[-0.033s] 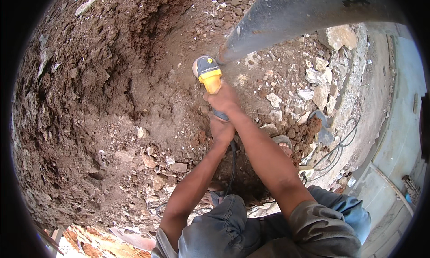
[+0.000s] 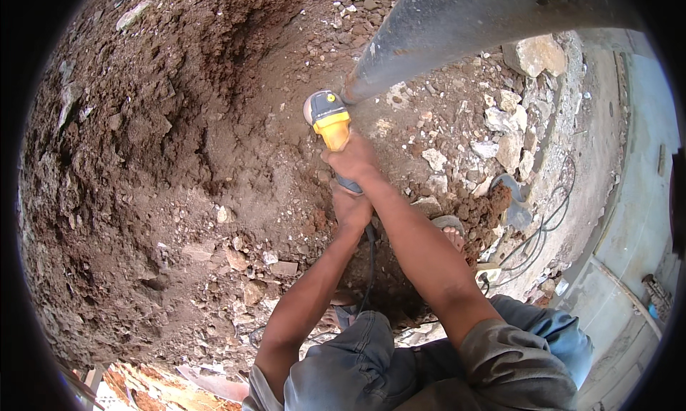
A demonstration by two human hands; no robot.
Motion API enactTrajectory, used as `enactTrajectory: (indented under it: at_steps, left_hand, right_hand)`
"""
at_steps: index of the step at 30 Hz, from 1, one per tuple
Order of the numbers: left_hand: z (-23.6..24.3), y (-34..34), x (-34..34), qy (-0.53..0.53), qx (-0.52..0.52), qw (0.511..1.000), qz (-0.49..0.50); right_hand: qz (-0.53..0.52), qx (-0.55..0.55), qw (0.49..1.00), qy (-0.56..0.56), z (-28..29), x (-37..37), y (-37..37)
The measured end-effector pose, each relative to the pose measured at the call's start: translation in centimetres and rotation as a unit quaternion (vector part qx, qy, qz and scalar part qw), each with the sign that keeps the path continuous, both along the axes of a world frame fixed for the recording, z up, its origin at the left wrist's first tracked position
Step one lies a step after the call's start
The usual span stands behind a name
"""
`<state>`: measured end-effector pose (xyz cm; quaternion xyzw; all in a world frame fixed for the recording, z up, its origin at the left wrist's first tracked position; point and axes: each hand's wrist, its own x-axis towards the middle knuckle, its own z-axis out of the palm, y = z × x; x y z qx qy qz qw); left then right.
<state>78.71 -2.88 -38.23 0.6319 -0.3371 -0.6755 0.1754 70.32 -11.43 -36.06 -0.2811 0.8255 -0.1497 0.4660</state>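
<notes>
A yellow and grey angle grinder (image 2: 327, 118) points its head at the lower end of a big dark grey pipe (image 2: 457, 32) where the pipe meets the soil. My right hand (image 2: 351, 161) grips the grinder's body just behind the yellow part. My left hand (image 2: 351, 209) holds the rear of the handle, right below the right hand. A black power cord (image 2: 370, 268) runs from the handle back toward my legs. The disc itself is hidden behind the tool's head.
A steep bank of brown earth (image 2: 157, 139) fills the left. Pale broken stones (image 2: 514, 132) lie to the right of the pipe. My sandalled foot (image 2: 451, 234) rests on the dirt. Loose cables (image 2: 547, 225) coil beside a concrete ledge (image 2: 629, 218) at the right.
</notes>
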Motion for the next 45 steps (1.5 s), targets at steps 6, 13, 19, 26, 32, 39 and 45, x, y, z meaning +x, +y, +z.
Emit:
enactTrajectory:
  at_steps: [6, 13, 19, 26, 32, 39, 45]
  left_hand:
    - [-1.5, 0.5, -0.5, 0.019, -0.09, 0.995, 0.041]
    - [-2.4, 0.8, -0.3, 0.018, -0.096, 0.995, 0.036]
    - [-1.6, 0.2, -0.2, 0.017, -0.031, 0.999, 0.013]
    - [0.6, -0.5, -0.8, -0.064, -0.024, 0.997, -0.022]
    - [-0.8, -0.1, -0.3, -0.027, -0.018, 0.999, -0.005]
    - [-0.1, -0.1, -0.7, -0.038, -0.016, 0.999, 0.007]
    - [-0.1, -0.6, -0.6, -0.027, -0.02, 0.999, 0.011]
  right_hand:
    - [-0.013, -0.005, 1.0, -0.009, -0.2, -0.2, -0.2]
    - [-0.015, -0.005, 1.0, 0.004, -0.1, 0.0, -0.4]
    - [0.0, -0.012, 0.999, -0.039, -0.6, -0.4, -0.3]
    - [-0.015, -0.024, 0.999, -0.02, -1.5, -0.2, 0.0]
    - [-0.006, -0.005, 1.0, -0.013, -0.7, 0.1, -0.5]
    - [-0.009, -0.008, 1.0, -0.017, -0.6, -0.1, -0.3]
    - [-0.005, -0.001, 1.0, -0.005, -0.2, 0.0, -0.6]
